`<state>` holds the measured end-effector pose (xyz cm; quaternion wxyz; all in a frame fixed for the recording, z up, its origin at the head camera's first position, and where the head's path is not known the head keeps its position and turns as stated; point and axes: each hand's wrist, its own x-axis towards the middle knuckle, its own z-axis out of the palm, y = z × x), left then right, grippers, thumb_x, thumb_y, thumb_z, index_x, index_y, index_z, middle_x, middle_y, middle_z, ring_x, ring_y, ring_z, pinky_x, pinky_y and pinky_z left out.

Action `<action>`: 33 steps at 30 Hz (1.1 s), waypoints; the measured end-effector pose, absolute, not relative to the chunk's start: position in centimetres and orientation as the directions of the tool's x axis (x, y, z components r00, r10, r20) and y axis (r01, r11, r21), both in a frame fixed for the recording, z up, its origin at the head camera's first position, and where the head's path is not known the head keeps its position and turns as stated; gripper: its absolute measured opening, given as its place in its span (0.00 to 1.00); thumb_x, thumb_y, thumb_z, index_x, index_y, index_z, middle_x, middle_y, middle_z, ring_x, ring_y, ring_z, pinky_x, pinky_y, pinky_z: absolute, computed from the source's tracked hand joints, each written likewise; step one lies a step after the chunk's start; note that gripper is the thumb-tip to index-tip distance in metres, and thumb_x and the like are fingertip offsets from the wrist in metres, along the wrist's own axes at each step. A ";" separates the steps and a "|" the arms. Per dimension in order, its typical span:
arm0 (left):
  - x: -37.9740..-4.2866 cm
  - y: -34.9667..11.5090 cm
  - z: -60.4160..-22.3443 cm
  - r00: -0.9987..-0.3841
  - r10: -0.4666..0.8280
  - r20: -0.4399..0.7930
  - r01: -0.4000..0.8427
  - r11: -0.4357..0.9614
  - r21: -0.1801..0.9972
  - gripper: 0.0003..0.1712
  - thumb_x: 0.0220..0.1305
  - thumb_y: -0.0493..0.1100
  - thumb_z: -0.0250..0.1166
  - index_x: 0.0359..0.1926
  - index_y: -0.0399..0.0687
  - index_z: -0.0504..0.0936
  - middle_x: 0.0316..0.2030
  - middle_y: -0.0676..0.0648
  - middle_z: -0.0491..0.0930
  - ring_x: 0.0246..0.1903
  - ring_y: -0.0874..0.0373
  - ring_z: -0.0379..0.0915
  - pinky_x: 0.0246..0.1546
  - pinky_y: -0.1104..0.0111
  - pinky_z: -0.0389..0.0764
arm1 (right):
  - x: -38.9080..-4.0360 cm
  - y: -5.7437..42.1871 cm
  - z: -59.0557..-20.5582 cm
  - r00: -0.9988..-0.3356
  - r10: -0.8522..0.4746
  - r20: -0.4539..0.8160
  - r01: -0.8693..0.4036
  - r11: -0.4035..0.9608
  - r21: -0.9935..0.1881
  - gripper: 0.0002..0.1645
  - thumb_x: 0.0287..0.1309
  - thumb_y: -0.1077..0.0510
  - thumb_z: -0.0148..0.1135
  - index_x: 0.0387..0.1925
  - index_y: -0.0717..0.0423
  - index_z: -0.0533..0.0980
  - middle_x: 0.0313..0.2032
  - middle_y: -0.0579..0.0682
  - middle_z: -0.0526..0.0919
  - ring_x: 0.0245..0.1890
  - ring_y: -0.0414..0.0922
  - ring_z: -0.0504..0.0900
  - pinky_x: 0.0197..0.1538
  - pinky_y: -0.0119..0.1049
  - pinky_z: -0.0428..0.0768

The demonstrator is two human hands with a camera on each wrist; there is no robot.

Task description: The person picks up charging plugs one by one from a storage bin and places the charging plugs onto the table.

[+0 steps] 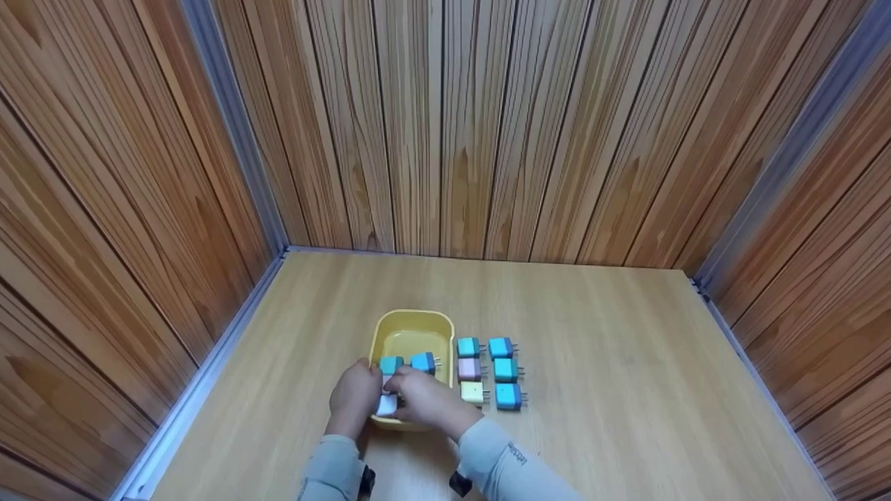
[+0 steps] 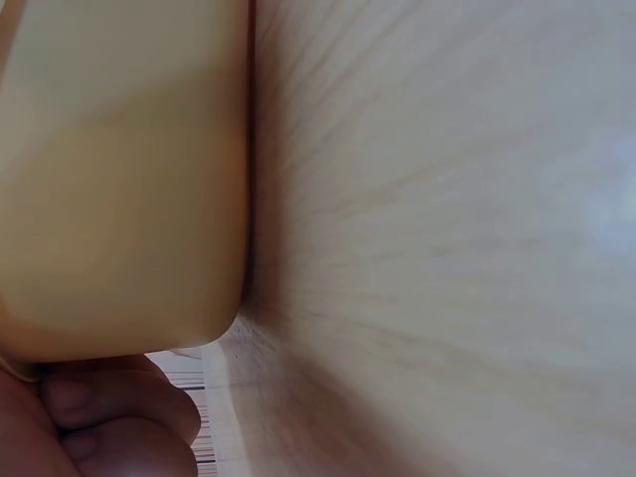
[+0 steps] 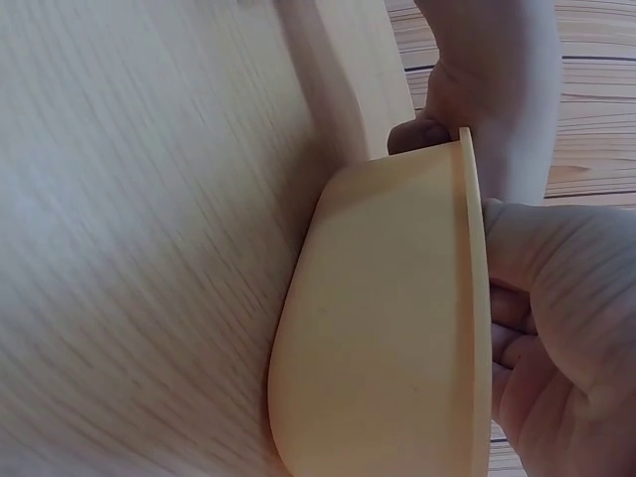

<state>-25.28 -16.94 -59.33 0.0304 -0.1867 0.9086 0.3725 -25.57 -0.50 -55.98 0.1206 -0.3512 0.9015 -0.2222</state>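
My left hand (image 1: 356, 391) grips the left side of a yellow plastic tub (image 1: 412, 317), its fingers curled against the outer wall in the left wrist view. My right hand (image 1: 423, 398) reaches over the tub's right rim and pinches a white plug charger (image 1: 386, 405) near the front left of the tub. Just behind, a lavender charger (image 1: 386, 380) is partly covered by the fingers. A teal charger (image 1: 391, 365) and a blue charger (image 1: 422, 362) with prongs facing right sit farther back inside. In the right wrist view the tub wall hides the right fingertips.
Right of the tub stand two columns of plug chargers, prongs to the right: a teal one (image 1: 468, 347), a lavender one (image 1: 470, 369) and a pale yellow one (image 1: 472, 392), then several blue and teal ones (image 1: 506, 369). Wood-panelled walls (image 1: 459, 139) enclose the table (image 1: 626, 390).
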 end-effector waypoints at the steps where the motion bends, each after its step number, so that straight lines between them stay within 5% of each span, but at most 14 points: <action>1: -25.3 -16.9 -59.3 -0.928 -0.316 -0.195 -0.362 0.651 0.667 0.16 0.77 0.50 0.47 0.41 0.46 0.77 0.29 0.46 0.75 0.28 0.51 0.72 0.29 0.61 0.69 | -25.6 -0.5 -56.0 -0.724 -0.687 -0.066 -0.576 0.654 -0.490 0.21 0.58 0.55 0.75 0.54 0.44 0.83 0.50 0.39 0.82 0.51 0.34 0.79 0.55 0.33 0.80; 20: -25.4 -17.0 -59.4 -0.924 -0.315 -0.215 -0.373 0.632 0.679 0.17 0.76 0.49 0.48 0.42 0.45 0.79 0.30 0.46 0.77 0.29 0.51 0.73 0.30 0.61 0.71 | -26.0 -0.9 -56.3 -0.707 -0.703 -0.078 -0.561 0.624 -0.544 0.17 0.58 0.59 0.74 0.49 0.40 0.85 0.43 0.35 0.83 0.46 0.32 0.79 0.52 0.30 0.80; 33: -25.5 -16.9 -59.5 -0.923 -0.331 -0.196 -0.373 0.643 0.669 0.14 0.75 0.48 0.49 0.39 0.46 0.78 0.29 0.46 0.75 0.28 0.51 0.72 0.30 0.61 0.70 | -26.2 -0.1 -56.7 -0.700 -0.712 -0.061 -0.583 0.618 -0.528 0.18 0.60 0.58 0.72 0.52 0.43 0.84 0.50 0.37 0.82 0.53 0.35 0.79 0.56 0.32 0.79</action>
